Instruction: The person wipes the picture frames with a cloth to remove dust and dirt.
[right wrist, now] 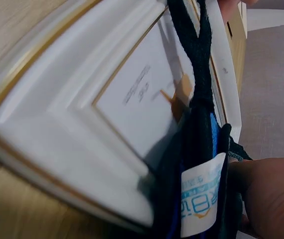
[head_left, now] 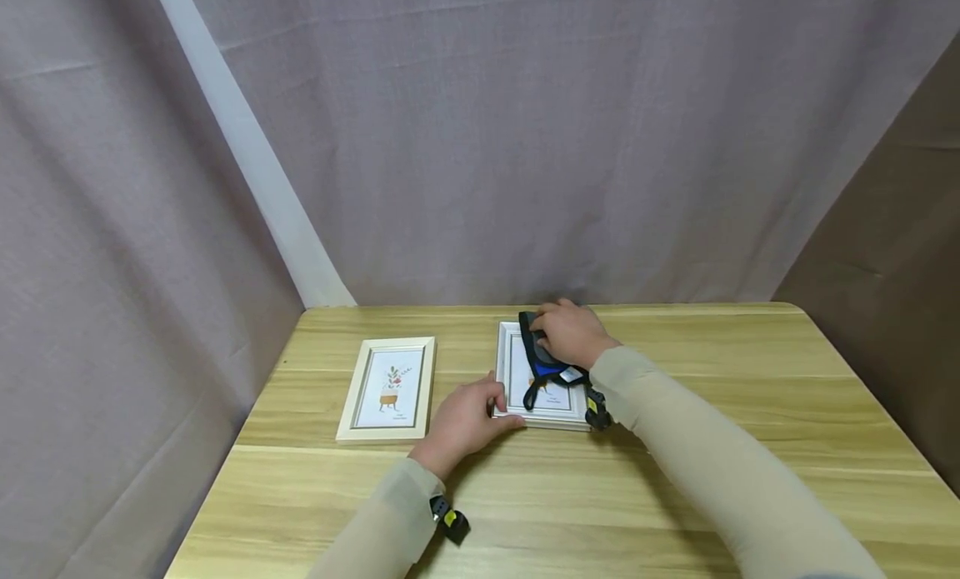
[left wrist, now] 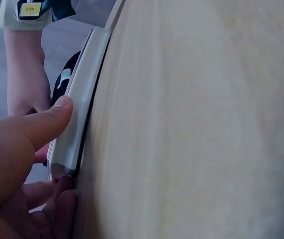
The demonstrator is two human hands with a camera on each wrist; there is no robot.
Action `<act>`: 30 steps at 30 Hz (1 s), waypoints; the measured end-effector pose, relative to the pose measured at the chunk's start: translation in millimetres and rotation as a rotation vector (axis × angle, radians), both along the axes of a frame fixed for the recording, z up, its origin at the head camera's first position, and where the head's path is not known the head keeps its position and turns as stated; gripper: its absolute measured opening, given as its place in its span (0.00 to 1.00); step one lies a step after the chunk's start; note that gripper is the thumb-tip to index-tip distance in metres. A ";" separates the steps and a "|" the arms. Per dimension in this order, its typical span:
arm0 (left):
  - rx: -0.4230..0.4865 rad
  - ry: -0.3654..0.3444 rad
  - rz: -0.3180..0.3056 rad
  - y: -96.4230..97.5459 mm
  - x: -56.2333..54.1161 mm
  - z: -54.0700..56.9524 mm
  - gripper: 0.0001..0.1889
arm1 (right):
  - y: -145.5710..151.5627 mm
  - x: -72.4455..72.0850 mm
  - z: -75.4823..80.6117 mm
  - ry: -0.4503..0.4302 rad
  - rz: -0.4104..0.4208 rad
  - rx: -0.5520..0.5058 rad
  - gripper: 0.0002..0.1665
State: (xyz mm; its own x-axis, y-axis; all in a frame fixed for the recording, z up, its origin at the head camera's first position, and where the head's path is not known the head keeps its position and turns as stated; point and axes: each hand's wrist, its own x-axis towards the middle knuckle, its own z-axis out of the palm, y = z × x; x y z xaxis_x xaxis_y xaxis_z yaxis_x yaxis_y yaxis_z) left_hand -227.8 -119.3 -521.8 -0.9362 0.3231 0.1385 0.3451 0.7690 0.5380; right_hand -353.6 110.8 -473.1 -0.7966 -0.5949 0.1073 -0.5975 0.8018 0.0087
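"Where is the frame?"

"A white picture frame (head_left: 519, 379) lies face up on a wooden table (head_left: 562, 496), to the right of a cream frame (head_left: 386, 387). The left hand (head_left: 467, 412) grips its near left corner, thumb along the near edge, other fingers bent at the side."

"And the right hand?"

"The right hand (head_left: 572, 329) holds a dark cloth (head_left: 550, 356), blue showing, over the frame's right part, fingers bent onto it."

"What could go wrong?"

"The frame could skid or turn if the left grip slackens while the cloth is pushed. The cloth's dangling loop (head_left: 531, 394) could snag a corner. Pressing too hard might strain the picture's front."
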 end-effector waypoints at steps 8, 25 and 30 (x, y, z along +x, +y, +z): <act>0.001 -0.003 0.006 -1.6 -3.1 0.5 0.22 | 15.4 0.6 2.1 -0.006 -0.026 0.011 0.15; -0.010 -0.016 0.014 -2.5 -5.7 0.6 0.23 | 20.4 4.0 -2.4 -0.040 -0.026 -0.025 0.11; -0.006 -0.013 0.015 -0.7 -5.8 1.6 0.22 | 22.4 4.0 -6.5 -0.057 -0.041 -0.021 0.11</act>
